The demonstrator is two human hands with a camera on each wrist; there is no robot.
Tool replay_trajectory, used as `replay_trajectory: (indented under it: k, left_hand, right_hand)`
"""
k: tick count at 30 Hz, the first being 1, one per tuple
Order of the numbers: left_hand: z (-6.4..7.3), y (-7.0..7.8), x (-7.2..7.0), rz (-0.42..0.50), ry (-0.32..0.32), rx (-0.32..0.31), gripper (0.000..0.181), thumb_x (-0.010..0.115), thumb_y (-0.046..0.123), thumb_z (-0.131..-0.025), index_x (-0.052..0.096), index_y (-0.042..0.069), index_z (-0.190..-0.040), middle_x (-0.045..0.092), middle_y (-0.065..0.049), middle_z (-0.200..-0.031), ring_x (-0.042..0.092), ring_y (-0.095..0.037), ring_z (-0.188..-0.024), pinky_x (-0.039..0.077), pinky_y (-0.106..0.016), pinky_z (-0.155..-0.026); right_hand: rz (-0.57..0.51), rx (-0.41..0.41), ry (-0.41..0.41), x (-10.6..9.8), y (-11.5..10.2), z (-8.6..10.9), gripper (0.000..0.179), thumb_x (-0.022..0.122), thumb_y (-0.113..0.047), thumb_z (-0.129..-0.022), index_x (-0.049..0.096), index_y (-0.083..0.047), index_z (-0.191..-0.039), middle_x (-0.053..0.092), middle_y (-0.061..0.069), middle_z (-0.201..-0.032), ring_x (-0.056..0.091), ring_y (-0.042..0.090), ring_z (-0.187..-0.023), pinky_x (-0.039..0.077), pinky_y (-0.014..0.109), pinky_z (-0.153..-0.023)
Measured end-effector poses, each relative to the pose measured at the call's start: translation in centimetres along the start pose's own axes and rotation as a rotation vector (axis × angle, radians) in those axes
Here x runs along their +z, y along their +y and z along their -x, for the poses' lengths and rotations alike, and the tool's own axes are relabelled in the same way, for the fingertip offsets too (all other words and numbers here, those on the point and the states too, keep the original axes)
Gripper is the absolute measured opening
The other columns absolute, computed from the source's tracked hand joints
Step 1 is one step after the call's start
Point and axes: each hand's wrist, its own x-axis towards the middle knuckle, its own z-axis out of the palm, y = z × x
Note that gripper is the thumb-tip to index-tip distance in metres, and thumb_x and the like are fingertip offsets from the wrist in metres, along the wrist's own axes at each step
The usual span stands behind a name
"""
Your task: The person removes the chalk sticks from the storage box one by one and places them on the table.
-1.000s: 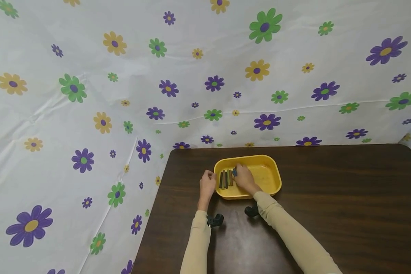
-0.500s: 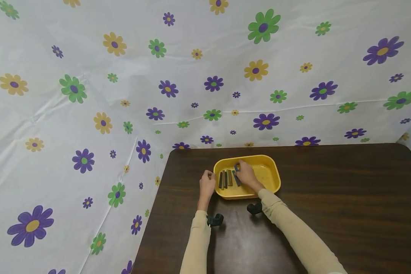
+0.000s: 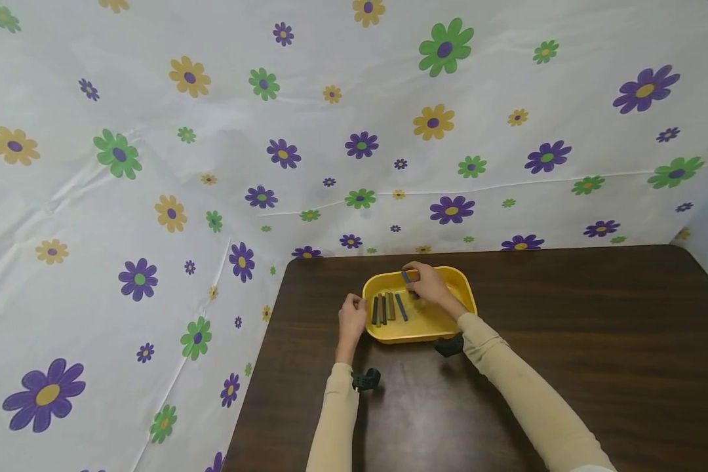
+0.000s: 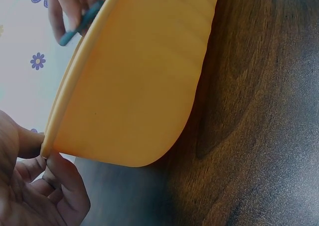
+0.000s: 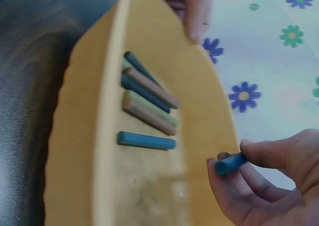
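Observation:
A yellow plastic tub [image 3: 420, 326] stands on the table. My left hand [image 3: 351, 320] pinches its left rim between thumb and fingers, as the left wrist view shows. My right hand [image 3: 433, 286] is over the tub near its far wall, holding a blue chalk stick [image 5: 231, 163] between thumb and fingertips. Another blue chalk stick [image 5: 146, 140] lies alone on the tub's floor. Left of it in the head view, several brown, green and dark chalk sticks [image 5: 149, 114] lie side by side in a row.
The tub rests on a dark wood-grain table [image 3: 566, 341], close to its far left corner. Behind and to the left hangs a white sheet [image 3: 324, 118] printed with flowers. A black wrist camera [image 3: 366, 379] sits on the left forearm, another [image 3: 450, 345] on the right.
My right hand has lifted a blue chalk stick away from the tub floor and moved right and back, leaving the other blue stick lying in view. The left hand stays on the rim.

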Motion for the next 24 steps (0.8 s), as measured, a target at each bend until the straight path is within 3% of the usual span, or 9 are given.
replay_trajectory:
  k: [5,10,19,24]
  left_hand:
    - [-0.1,0.2,0.1,-0.008,0.004,-0.005,0.014,0.054,0.014,-0.109,0.059,0.002,-0.105,0.053,-0.007,-0.083,0.05,-0.018,-0.065,0.043,-0.03,-0.056]
    - [-0.1,0.3,0.2,-0.019,0.009,-0.007,0.014,0.053,0.014,-0.108,0.059,0.002,-0.105,0.053,-0.007,-0.083,0.05,-0.018,-0.066,0.043,-0.03,-0.057]
    - [-0.2,0.0,0.3,-0.009,0.014,-0.005,0.013,0.054,0.014,-0.108,0.059,0.002,-0.105,0.052,-0.007,-0.084,0.05,-0.017,-0.067,0.042,-0.029,-0.057]
    - [-0.2,0.0,0.3,0.003,0.01,-0.003,0.013,0.053,0.013,-0.108,0.059,0.002,-0.105,0.051,-0.007,-0.083,0.049,-0.018,-0.067,0.042,-0.03,-0.057]
  right_hand:
    - [-0.138,0.011,-0.06,-1.4,-0.6,0.2,0.044,0.063,0.006,-0.099,0.051,0.011,-0.141,0.066,0.036,-0.113,0.068,0.05,-0.099,0.061,0.046,-0.077]
    - [-0.255,0.066,-0.088,-2.7,-0.9,0.3,0.046,0.065,0.004,-0.099,0.05,0.008,-0.143,0.064,0.037,-0.115,0.066,0.054,-0.104,0.059,0.052,-0.082]
    - [-0.315,0.101,-0.072,-5.0,-0.8,0.3,0.05,0.064,-0.002,-0.102,0.047,0.007,-0.147,0.062,0.037,-0.123,0.065,0.05,-0.109,0.06,0.043,-0.084]
    - [-0.337,0.133,-0.032,-6.7,-0.6,0.6,0.053,0.065,-0.006,-0.102,0.045,0.005,-0.15,0.061,0.035,-0.128,0.067,0.043,-0.109,0.058,0.045,-0.091]
